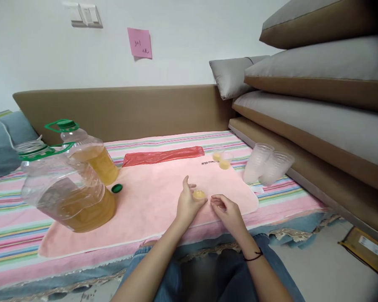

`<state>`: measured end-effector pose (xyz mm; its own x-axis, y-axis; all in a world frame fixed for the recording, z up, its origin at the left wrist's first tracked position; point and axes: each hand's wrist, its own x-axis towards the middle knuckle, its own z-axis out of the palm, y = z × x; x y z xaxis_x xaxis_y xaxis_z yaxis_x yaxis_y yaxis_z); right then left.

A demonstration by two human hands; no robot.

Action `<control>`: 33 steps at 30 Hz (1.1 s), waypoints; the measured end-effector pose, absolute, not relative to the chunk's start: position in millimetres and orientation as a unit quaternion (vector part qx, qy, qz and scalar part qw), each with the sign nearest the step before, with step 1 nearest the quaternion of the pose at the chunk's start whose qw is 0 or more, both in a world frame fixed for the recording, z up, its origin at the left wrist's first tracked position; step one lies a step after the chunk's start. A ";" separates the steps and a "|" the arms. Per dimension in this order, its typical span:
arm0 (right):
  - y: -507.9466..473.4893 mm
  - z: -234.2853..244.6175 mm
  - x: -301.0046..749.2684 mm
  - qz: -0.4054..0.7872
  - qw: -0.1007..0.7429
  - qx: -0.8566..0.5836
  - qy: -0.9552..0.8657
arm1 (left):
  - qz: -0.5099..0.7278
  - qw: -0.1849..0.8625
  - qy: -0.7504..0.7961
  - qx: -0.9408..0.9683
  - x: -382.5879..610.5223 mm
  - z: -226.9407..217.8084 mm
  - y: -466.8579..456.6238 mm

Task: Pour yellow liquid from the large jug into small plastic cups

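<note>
Scene: a low bed covered by a striped sheet (15, 235), with a pink towel (145, 209) spread over its middle.
Left hand (186, 205): rests near the towel's front edge, fingers curled around a small cup (199, 194) of yellow liquid, steadying it upright.
Right hand (227, 209): lies just beside the cup on its right, fingers loosely bent and holding nothing; its fingertips are close to the cup, though whether they touch it I cannot tell.
Jugs: two large clear jugs sit at the towel's left edge, each partly filled with amber liquid. The near jug (66, 193) has no cap; the far jug (88, 155) wears a green one.
Loose cap (116, 188): green, lying on the towel just beside the near jug.
Other cups: two small filled cups (223, 159) near the towel's back right corner; a stack of empty cups (266, 163) lying beyond its right edge.
Step in hand: seemingly handling one filled cup, with filling already done.
Next move: likely needs a level, gentle carry so nothing spills.
</note>
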<state>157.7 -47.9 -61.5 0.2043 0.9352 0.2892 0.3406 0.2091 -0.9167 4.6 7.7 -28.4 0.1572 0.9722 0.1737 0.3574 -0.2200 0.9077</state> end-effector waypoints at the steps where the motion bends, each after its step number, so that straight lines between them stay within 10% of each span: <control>1: -48.2 -60.6 156.9 0.281 0.535 -0.564 -0.562 | 0.416 0.376 0.501 0.659 4.4 -28.1 8.2; 33: -49.3 -41.7 188.7 0.280 0.614 -0.617 -0.404 | 0.390 0.330 0.469 0.720 191.2 -27.3 102.9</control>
